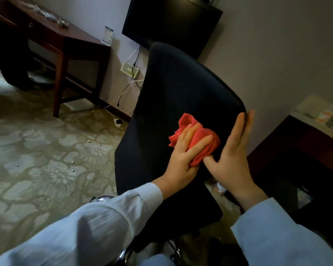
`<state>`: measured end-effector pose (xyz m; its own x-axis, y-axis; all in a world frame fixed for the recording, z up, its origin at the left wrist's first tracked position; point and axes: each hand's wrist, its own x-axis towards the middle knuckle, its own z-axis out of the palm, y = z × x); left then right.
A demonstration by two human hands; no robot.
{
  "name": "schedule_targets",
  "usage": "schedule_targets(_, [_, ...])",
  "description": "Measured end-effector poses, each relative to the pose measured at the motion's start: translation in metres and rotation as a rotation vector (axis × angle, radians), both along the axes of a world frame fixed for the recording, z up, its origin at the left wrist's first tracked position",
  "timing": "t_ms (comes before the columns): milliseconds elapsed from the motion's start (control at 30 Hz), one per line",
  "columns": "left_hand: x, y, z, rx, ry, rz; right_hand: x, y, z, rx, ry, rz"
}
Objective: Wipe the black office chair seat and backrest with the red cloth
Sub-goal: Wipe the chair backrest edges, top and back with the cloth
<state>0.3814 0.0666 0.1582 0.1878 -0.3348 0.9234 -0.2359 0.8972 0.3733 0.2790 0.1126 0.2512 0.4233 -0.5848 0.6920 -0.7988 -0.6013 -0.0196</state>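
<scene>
Meanwhile, a person in pale blue sleeves is working over the backrest of a black office chair in a dim room, the left hand pressing a bunched red cloth flat against the dark panel with fingers spread across the wad. The right hand is lying open against the backrest's right edge, its fingers held together and straight along the rim, the thumb reaching toward the cloth; it appears to be bracing the chair rather than gripping anything. The cloth is sitting on the lower right part of the backrest, just beside that steadying hand and touching its thumb or very nearly so. Soft and light, the cloth is looking likely to crumple and slide under the palm, so holding it by a broad, flat press seems sounder than a pinch at one corner. The chair, standing on a chrome base partly visible below, is probably inclined to turn or roll under pressure, which makes the rim a sensible place to hold it. Its fabric surface is appearing matte and likely to drag slightly on the cloth. The seat is mostly hidden behind the backrest and the sleeves, so how much of it is done cannot be told. A wooden desk and a wall-mounted screen are standing well apart in the background.
</scene>
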Motion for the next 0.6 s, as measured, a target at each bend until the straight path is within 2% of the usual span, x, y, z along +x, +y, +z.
schedule_targets(167, [0.005, 0.001, -0.037, 0.024, -0.118, 0.007, 0.001, 0.007, -0.031, -0.006, 0.134, -0.17])
schedule_targets(300, [0.013, 0.003, -0.073, 0.091, -0.197, 0.024, 0.001, 0.009, -0.046, -0.248, 0.513, -0.363])
schedule_targets(367, [0.015, 0.004, -0.093, 0.146, -0.215, 0.023, 0.003, 0.011, -0.053, -0.29, 0.584, -0.413])
schedule_targets(500, [0.02, 0.008, -0.127, 0.459, -0.065, -0.086, 0.004, 0.014, -0.068, -0.301, 0.597, -0.45])
schedule_targets(600, [0.025, 0.01, -0.157, 0.725, 0.188, -0.131, 0.002, 0.015, -0.078, -0.257, 0.645, -0.401])
